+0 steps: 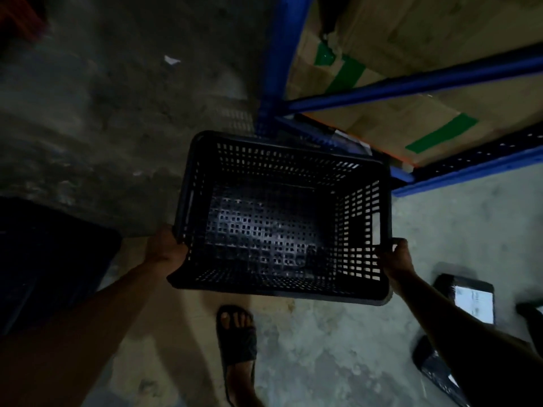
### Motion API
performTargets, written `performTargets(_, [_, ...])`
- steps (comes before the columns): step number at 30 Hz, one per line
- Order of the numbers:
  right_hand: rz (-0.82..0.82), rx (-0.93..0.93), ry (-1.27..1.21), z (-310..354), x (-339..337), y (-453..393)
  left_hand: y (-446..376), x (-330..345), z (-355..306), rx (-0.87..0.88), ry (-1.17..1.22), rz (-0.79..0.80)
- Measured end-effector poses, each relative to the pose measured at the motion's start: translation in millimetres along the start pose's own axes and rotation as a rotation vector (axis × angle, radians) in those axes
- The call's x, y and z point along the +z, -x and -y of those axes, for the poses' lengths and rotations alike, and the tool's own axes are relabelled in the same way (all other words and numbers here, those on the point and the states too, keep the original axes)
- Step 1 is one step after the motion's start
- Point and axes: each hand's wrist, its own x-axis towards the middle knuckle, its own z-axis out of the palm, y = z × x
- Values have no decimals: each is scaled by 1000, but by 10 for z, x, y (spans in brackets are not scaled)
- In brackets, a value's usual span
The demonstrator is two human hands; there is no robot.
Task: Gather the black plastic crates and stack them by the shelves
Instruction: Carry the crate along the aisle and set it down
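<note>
Black crate (282, 218) gripped at both side rims, left hand (164, 245) and right hand (396, 257) closed on it, held above floor beside blue shelves (411, 83); possible knock against shelf post, or slip onto sandalled foot (236, 333).

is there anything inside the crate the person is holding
No, the black crate held by the left hand and right hand shows only its bare perforated bottom.
</note>
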Motion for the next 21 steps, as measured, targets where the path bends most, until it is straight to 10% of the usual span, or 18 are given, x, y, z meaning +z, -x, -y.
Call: performTargets(21, [-121,-395,25,2086,-1105,2333,2015,-2588,190,30,-63,-530])
